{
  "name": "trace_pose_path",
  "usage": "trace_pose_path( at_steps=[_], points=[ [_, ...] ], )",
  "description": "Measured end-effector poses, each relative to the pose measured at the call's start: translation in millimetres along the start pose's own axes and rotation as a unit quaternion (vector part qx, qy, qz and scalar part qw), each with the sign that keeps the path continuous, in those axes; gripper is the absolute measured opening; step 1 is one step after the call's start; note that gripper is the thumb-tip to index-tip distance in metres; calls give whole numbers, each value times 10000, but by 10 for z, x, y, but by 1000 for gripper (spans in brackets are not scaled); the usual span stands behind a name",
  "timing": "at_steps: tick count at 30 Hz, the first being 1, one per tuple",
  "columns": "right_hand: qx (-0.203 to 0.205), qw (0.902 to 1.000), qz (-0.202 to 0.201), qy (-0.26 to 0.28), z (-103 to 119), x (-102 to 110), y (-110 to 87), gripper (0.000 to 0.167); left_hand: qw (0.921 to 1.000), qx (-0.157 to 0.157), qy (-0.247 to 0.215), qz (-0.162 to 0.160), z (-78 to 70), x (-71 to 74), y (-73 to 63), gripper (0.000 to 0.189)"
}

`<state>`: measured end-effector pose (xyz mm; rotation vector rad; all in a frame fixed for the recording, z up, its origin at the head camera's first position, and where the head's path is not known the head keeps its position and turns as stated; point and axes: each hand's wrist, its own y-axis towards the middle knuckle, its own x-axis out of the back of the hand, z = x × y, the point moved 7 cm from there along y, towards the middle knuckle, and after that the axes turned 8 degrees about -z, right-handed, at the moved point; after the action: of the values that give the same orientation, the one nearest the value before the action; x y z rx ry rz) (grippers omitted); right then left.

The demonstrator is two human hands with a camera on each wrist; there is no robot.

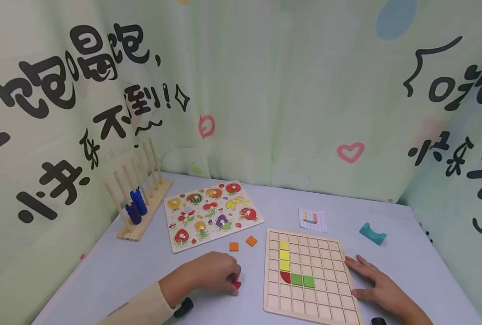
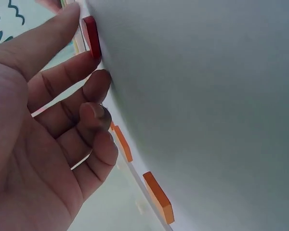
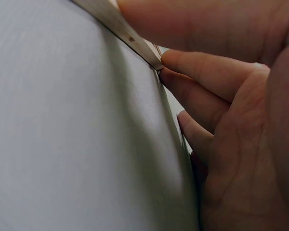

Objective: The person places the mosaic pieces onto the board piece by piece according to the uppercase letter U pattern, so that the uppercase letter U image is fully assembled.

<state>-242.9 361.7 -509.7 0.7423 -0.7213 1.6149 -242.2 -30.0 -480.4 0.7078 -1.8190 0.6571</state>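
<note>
My left hand point(image 1: 212, 273) is low over the table, left of the wooden grid board point(image 1: 330, 300). Its thumb and index finger stand at either end of a small red tile point(image 2: 91, 36), the other fingers loosely curled. On the board, three yellow squares point(image 1: 284, 255) form a column. Below them lies a red rounded tile point(image 1: 285, 276), followed by two green squares point(image 1: 303, 280) in a row. At the board's right edge, my right hand point(image 1: 381, 286) rests with fingers extended, fingertips along the wooden side.
Two orange squares point(image 1: 234, 247) lie between the left hand and a fruit puzzle board point(image 1: 216, 238). A peg rack point(image 1: 131, 234) with blue pieces stands at the far left. Behind the grid is a printed pattern card point(image 1: 320, 221); a teal curved block point(image 1: 373, 233) sits to its right.
</note>
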Motion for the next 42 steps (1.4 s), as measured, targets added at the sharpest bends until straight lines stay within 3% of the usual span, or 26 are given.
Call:
trace_pose_path(
  at_steps=[4, 8, 12, 15, 22, 32, 42],
  points=[
    [-43, 10000, 3, -51, 11, 1, 9, 88, 10000, -17, -91, 20, 4, 9, -13, 23],
    [-101, 9999, -15, -107, 10, 16, 12, 89, 9992, -342, -198, 69, -33, 24, -34, 37],
    [12, 9999, -91, -96, 32, 45, 7, 87, 9978, -646, -144, 64, -73, 12, -20, 37],
    [172, 9997, -165, -55, 57, 60, 0, 84, 9980, -624, -76, 59, -79, 3, -5, 33],
    [119, 9998, -148, -51, 52, 57, 2, 83, 9991, -405, -126, 55, -89, 5, -8, 27],
    [95, 9999, -124, -27, 36, 31, -3, 84, 9986, -508, -129, 70, -96, -27, -18, 31],
    [39, 9999, -79, -61, 15, 0, -7, 84, 9992, -375, 89, -48, -71, -24, -30, 29]
  ],
)
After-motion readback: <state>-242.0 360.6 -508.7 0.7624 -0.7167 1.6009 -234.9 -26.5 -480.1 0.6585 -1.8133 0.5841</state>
